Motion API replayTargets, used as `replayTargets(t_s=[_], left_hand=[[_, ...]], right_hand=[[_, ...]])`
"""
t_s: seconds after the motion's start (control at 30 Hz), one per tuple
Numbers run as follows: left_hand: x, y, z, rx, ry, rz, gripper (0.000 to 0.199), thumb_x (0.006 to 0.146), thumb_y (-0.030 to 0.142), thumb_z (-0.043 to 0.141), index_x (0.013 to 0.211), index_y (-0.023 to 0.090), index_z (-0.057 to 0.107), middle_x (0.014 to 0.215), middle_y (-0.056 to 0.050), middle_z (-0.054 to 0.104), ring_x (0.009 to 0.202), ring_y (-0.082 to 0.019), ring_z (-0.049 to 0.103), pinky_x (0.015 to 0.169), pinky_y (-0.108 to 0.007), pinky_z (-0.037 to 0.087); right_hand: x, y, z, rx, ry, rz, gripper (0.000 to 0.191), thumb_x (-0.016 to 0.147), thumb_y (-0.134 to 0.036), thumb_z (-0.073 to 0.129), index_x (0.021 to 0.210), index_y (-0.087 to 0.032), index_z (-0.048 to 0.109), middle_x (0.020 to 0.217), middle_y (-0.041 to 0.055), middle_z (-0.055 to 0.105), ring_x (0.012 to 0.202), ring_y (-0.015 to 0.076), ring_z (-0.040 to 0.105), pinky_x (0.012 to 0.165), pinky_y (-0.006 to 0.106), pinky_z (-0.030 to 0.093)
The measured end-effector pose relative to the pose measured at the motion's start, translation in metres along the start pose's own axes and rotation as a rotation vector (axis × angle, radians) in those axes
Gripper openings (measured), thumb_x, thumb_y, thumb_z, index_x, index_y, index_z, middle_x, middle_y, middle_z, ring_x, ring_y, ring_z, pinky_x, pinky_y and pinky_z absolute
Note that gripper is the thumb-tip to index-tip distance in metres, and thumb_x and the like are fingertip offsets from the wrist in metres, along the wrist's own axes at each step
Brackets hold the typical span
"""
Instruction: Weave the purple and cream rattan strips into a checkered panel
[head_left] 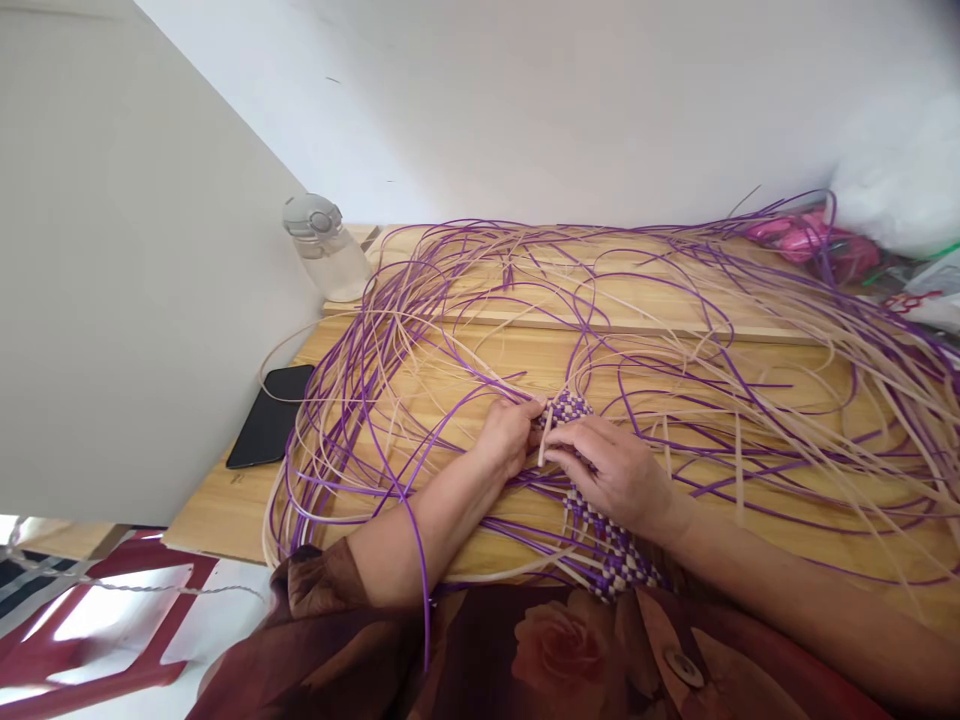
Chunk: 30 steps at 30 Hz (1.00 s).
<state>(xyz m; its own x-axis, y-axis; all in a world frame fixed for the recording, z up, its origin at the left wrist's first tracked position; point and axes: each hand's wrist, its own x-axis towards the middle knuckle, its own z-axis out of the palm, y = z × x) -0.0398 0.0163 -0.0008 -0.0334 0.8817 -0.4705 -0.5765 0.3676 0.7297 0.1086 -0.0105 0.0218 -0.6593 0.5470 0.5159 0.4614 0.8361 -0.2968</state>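
Note:
A woven strip (621, 562) of purple and beige checks runs from my lap up onto the wooden table. Long loose purple and beige strands (420, 330) fan out from it on both sides. My left hand (510, 432) is closed on the left edge of the weave near its far end, thumb pointing at the checks. Over the weave, my right hand (611, 465) pinches a short pale strand end (545, 440) between thumb and fingers, beside the left fingertips. My right hand hides the middle of the weave.
A clear bottle with a grey lid (326, 245) stands at the back left by the wall. A black phone (270, 418) lies at the table's left edge. Pink bundled material (814, 243) and white plastic bags (904, 185) sit at the back right.

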Motion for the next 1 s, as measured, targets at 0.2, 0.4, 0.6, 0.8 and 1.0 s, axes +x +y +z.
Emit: replayTargets(t_s=[0.2,0.4,0.6,0.8,1.0], left_hand=[[0.0,-0.004,-0.001,0.004,-0.049,0.031,0.018,0.062,0.02,0.071,0.056,0.013,0.056,0.051,0.0,0.054,0.041,-0.01,0.046,0.043,-0.023,0.036],[-0.001,-0.006,0.001,-0.011,-0.008,0.087,0.02,0.064,0.022,0.072,0.057,0.013,0.056,0.052,0.0,0.055,0.045,-0.012,0.051,0.045,-0.025,0.042],[-0.003,-0.001,-0.002,0.037,-0.067,0.055,0.031,0.061,0.032,0.081,0.058,0.012,0.057,0.054,-0.001,0.056,0.047,-0.01,0.05,0.047,-0.024,0.042],[-0.01,0.0,-0.003,0.102,-0.223,0.102,0.032,0.056,0.033,0.084,0.057,0.012,0.059,0.055,0.0,0.057,0.05,-0.009,0.048,0.05,-0.023,0.038],[-0.007,-0.008,-0.005,0.245,-0.101,0.201,0.041,0.061,0.041,0.079,0.049,0.016,0.049,0.043,0.004,0.044,0.04,-0.006,0.034,0.042,-0.022,0.025]], right_hand=[[0.005,0.005,0.003,-0.054,0.025,-0.089,0.027,0.086,-0.015,0.061,0.113,-0.016,0.062,0.104,0.0094,0.064,0.097,0.0199,0.056,0.091,0.037,0.049],[0.004,0.004,0.006,0.086,0.021,-0.085,0.008,0.085,-0.012,0.061,0.078,-0.017,0.061,0.084,0.0052,0.065,0.085,0.0172,0.056,0.081,0.035,0.049],[-0.003,-0.003,0.003,0.224,0.083,-0.024,0.009,0.085,-0.011,0.061,0.089,-0.017,0.066,0.091,0.0062,0.069,0.093,0.0171,0.059,0.088,0.036,0.049],[0.003,-0.013,0.006,0.639,0.126,0.393,0.018,0.092,-0.024,0.054,0.097,-0.02,0.071,0.094,0.0055,0.072,0.089,0.0166,0.064,0.086,0.035,0.052],[0.006,-0.021,0.014,1.224,0.156,1.011,0.025,0.075,-0.043,0.072,0.075,-0.018,0.072,0.084,0.0058,0.068,0.076,0.0148,0.061,0.06,0.024,0.054]])
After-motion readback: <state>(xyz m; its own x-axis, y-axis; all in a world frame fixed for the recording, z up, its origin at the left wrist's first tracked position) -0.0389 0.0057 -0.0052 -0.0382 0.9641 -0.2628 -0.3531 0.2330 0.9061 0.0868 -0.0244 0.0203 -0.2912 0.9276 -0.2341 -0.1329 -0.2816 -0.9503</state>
